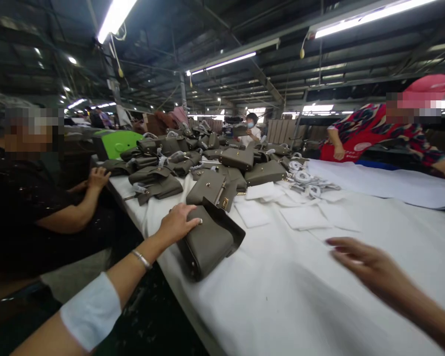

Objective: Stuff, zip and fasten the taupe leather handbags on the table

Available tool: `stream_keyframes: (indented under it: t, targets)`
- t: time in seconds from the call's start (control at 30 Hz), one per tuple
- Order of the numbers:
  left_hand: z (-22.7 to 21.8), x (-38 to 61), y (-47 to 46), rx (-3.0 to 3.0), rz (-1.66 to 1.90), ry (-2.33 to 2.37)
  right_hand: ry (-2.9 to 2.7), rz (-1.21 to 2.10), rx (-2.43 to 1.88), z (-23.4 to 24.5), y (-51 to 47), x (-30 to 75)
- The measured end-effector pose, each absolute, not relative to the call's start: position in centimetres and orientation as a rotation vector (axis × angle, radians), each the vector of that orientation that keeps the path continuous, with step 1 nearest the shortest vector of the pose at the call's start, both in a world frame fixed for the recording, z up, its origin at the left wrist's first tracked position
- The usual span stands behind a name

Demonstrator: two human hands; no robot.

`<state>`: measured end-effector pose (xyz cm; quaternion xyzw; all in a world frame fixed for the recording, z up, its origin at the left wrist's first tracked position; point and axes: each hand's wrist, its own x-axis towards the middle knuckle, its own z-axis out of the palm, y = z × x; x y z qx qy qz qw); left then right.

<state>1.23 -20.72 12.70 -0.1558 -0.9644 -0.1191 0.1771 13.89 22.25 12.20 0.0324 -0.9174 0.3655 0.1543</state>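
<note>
While left hand (176,223) grips one handbag (207,242).

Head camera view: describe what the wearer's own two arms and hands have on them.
The left hand is bare, with a thin silver-coloured bracelet at the wrist and a white sleeve band further up the arm. The right hand is bare too and motion-blurred; its fingertips look dark reddish, possibly nail polish. No glove, watch or ring is discernible on either.

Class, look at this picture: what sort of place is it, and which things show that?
Probably a handbag factory floor: a heap of matching grey handbags on a long cloth-covered table, co-workers alongside, strip lights under an industrial roof.
</note>
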Motion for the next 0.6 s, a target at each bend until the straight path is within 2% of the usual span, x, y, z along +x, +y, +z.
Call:
stream_keyframes:
  t: [0.1,0.27,0.6]
  targets:
    - [13.3,-0.9,-20.1,-0.649,-0.175,-2.820,-2.791,0.995,0.462,10.9,13.0,11.8]
    - [13.4,-1.7,-19.4,-0.838,0.073,-2.897,-2.989,0.990,0.283,8.8,1.1,4.2]
    - [14.4,-3.4,-19.8,-1.169,0.063,-2.829,-3.073,0.970,-0.087,6.9,-0.5,0.6]
